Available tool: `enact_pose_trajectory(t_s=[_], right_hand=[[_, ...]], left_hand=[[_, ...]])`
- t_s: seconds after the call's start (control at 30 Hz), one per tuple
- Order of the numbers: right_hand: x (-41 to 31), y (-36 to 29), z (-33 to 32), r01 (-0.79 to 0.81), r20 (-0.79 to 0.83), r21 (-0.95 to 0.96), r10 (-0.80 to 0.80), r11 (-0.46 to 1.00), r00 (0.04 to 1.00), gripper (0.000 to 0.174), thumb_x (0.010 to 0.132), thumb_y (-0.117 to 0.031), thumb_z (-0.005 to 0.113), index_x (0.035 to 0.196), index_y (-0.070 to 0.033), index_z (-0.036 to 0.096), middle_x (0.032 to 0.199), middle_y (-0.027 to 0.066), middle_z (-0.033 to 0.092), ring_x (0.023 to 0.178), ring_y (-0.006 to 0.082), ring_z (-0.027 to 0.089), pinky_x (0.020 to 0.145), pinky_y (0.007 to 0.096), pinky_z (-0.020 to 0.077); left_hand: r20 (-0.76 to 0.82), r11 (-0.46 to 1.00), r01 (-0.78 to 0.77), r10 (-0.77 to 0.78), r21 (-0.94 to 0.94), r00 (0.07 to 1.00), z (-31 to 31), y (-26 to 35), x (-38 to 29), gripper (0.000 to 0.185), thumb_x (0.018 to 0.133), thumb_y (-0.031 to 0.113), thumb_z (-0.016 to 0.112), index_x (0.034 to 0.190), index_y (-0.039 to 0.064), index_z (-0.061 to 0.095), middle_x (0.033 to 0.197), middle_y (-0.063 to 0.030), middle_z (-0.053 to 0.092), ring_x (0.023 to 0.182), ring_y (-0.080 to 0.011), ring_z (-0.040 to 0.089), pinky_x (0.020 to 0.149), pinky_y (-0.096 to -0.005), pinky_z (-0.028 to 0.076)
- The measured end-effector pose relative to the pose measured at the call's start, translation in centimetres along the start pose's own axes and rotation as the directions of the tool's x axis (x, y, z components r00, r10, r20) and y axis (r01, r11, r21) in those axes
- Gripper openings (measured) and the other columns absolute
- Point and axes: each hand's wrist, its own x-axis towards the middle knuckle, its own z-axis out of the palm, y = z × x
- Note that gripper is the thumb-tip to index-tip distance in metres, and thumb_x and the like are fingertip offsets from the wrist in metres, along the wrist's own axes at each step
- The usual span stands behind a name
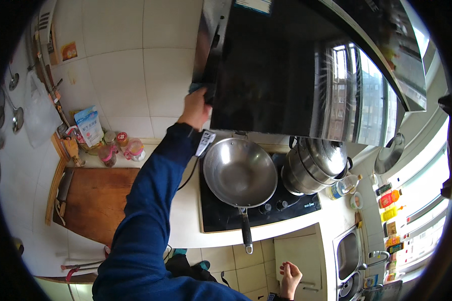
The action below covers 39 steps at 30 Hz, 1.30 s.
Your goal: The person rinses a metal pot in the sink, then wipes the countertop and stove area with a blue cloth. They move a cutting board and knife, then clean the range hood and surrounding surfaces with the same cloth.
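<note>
My left hand (196, 107) is raised to the lower left edge of the black range hood (265, 79). Its fingers close around a dark blue-green cloth (196, 87), mostly hidden by the hand and pressed against the hood's side. Low in the view, my right hand (290, 276) hangs in front of the white cabinet door with its fingers curled and nothing visible in them. Beneath the hood, a steel wok (241, 173) sits on the left of the black gas hob (226, 220), its handle towards me.
A lidded steel steamer pot (305, 169) occupies the hob's right side. Several jars (135, 149) and a blue-white pouch (88, 126) stand against the tiled wall. Left lies a wooden cutting board (98, 199) beside a cleaver (64, 184). Further right are an oil jug (342, 187) and a sink (348, 250).
</note>
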Motion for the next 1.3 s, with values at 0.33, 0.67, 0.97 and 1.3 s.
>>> enact_pose_trajectory(t_s=[0.33,0.67,0.97,1.3], right_hand=[[-1.2,-2.7,3.8,0.012,0.036,0.011,-0.012,1.000,0.999,0.022,0.100,-0.018,0.071,0.111,0.002,0.074,0.095,0.0078,0.076,0.081,0.0137,0.068,0.069,0.0263,0.0516],[-1.0,-3.8,7.0,0.118,0.054,-0.072,-0.114,0.990,0.992,0.025,0.100,-0.018,0.071,0.114,0.002,0.074,0.099,0.0090,0.077,0.088,0.0151,0.071,0.074,0.0281,0.0552],[-0.7,-2.9,8.9,0.159,0.041,-0.087,-0.156,0.983,0.987,0.023,0.100,-0.015,0.069,0.113,0.004,0.074,0.100,0.0089,0.077,0.088,0.0154,0.070,0.077,0.0284,0.0554],[-0.8,-2.2,7.4,0.126,0.028,-0.082,-0.124,0.989,0.992,0.023,0.100,-0.017,0.070,0.111,0.002,0.074,0.098,0.0086,0.076,0.086,0.0148,0.070,0.072,0.0270,0.0549]], left_hand=[[-0.162,0.978,0.210,-0.203,0.021,0.966,-5.9,6.8,2.3,0.030,0.097,0.038,0.071,0.085,0.011,0.064,0.075,0.0051,0.054,0.063,-0.0090,0.048,0.057,-0.0303,0.035],[0.234,0.980,-0.195,0.182,0.035,0.955,6.0,20.2,2.5,0.063,0.107,0.050,0.054,0.148,0.003,0.050,0.116,-0.0028,0.064,0.102,-0.0130,0.056,0.092,-0.0299,0.046],[0.429,0.719,-0.683,0.579,0.133,0.693,10.3,23.9,6.5,0.048,0.107,0.039,0.051,0.137,0.002,0.053,0.131,-0.0250,0.059,0.120,-0.0365,0.059,0.106,-0.0450,0.043],[-0.050,0.939,0.248,-0.243,0.237,0.969,-1.9,9.3,6.2,0.079,0.105,0.055,0.052,0.152,-0.008,0.042,0.147,-0.0143,0.053,0.135,-0.0228,0.047,0.114,-0.0307,0.033]])
